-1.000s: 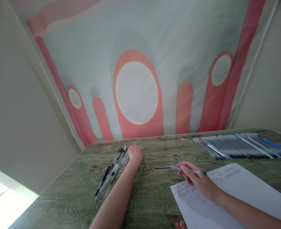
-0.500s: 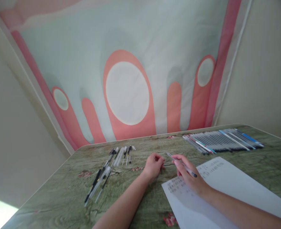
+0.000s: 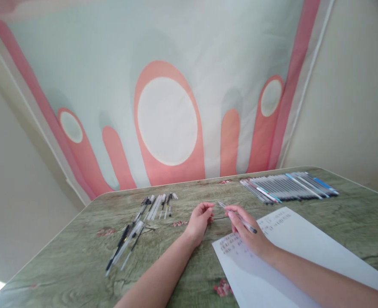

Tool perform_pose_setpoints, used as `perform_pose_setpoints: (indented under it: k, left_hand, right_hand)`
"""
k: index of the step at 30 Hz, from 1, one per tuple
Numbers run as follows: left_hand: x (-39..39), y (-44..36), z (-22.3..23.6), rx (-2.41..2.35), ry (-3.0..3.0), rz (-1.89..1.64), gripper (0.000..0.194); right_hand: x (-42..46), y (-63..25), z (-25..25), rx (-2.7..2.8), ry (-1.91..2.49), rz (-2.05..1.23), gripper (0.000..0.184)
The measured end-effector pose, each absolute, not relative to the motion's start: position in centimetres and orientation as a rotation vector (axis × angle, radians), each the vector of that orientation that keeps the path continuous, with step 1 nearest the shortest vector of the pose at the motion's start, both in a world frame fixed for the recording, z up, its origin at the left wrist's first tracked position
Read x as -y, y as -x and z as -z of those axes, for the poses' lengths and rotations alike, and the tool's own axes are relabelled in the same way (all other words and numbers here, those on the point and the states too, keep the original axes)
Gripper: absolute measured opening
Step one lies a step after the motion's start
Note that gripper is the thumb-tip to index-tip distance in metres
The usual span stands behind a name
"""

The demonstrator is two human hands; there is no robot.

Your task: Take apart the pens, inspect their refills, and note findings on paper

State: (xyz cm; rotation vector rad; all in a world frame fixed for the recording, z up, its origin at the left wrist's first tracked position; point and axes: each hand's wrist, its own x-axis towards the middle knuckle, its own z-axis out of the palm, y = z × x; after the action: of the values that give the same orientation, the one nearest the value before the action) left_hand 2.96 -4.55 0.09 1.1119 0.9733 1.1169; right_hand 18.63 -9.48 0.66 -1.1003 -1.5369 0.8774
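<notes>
Over the far edge of the paper (image 3: 304,239), your right hand (image 3: 248,238) pinches a pen (image 3: 249,227). Table (image 3: 165,239) separates paper from loose pens (image 3: 129,242) leftward. Your left hand (image 3: 199,223), withdrawn from those pens, sits left of the paper, fingers curled; contents cannot be told.
</notes>
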Motion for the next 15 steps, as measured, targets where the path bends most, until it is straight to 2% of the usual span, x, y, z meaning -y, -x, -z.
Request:
perform_pose_setpoints:
  k: [9, 15]
  left_hand:
    - [7.1, -4.8, -0.9, -0.740, -0.975, -1.061, 0.028]
    - [7.1, -4.8, -1.1, -0.761, -0.930, -1.102, 0.025]
  right_hand:
    - [9.6, -18.8, -0.9, 1.655, 1.065, -0.661, 0.020]
    - [9.4, -18.5, -0.4, 1.706, 1.002, -0.524, 0.026]
